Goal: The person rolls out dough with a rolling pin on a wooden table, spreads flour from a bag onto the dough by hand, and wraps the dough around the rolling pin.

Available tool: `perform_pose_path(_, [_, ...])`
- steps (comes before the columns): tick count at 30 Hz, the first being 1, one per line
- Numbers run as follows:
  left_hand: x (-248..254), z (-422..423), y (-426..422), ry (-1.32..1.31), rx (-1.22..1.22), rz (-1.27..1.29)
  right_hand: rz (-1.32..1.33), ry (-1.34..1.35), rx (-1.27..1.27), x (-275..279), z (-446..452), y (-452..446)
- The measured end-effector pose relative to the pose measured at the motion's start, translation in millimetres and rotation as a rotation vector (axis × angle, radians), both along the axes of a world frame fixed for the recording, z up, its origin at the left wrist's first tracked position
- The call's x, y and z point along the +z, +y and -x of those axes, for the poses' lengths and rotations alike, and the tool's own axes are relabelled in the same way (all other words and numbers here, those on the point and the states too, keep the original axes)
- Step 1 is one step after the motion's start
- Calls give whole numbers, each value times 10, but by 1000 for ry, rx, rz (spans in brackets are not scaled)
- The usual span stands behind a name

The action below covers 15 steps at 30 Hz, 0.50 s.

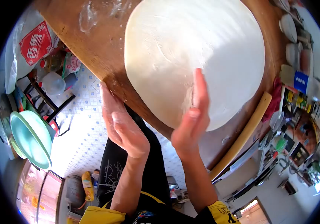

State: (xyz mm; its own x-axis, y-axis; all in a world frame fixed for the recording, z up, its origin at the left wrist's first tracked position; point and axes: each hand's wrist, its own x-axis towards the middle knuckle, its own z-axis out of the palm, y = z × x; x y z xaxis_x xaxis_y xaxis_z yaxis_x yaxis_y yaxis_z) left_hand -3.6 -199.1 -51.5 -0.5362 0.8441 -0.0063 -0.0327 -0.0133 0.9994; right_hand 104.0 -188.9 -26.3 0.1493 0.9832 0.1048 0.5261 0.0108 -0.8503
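A large, thin round sheet of dough lies flat on a brown wooden board. My right hand is over the near part of the dough, fingers stretched out and palm turned inward, holding nothing. Whether its edge touches the dough I cannot tell. Beside the board's near left edge is my left hand, its fingers straight, its thumb apart and nothing in it. Flour whitens its fingers. A long wooden rolling pin rests at the right side of the board, away from both hands.
Several bowls and jars line the far right side, near a blue Pepsi box. On the left are a green basin, a plastic bag with red print and a dark metal frame. Tiled floor shows below.
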Motion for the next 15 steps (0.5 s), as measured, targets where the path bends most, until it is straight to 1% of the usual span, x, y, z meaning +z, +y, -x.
perform_pose_path(1, [-14,-7,-10,-55,1,24,-39,84,-31,-20,-57,42])
perform_pose_path(2, [-24,9,-27,3,-19,46,-71,168,-68,-22,-122,65])
perform_pose_path(3, [-56,55,-56,3,-4,53,-64,169,-53,-7,-215,75])
perform_pose_path(5, [-150,130,-110,187,-106,2,-21,58,-71,0,-392,108])
perform_pose_path(6, [-100,95,-71,81,-23,29,-12,28,-39,6,-387,115])
perform_pose_path(7, [-68,77,-84,79,-18,44,3,26,-33,21,-359,93])
perform_pose_path(9, [-58,13,-70,36,72,14,-48,-27,185,-5,-240,137])
perform_pose_path(10, [-54,-49,-92,-23,101,-38,-99,0,241,-33,-179,157])
perform_pose_path(11, [-52,-96,-130,-21,113,-34,-95,3,253,-32,-209,149])
perform_pose_path(13, [-77,-177,-134,-101,148,-59,-184,84,239,-44,-301,216])
perform_pose_path(14, [-53,-229,-144,-197,172,2,-163,91,234,-60,-391,263])
perform_pose_path(15, [-56,-285,-166,-198,188,1,-162,91,250,-43,-483,301])
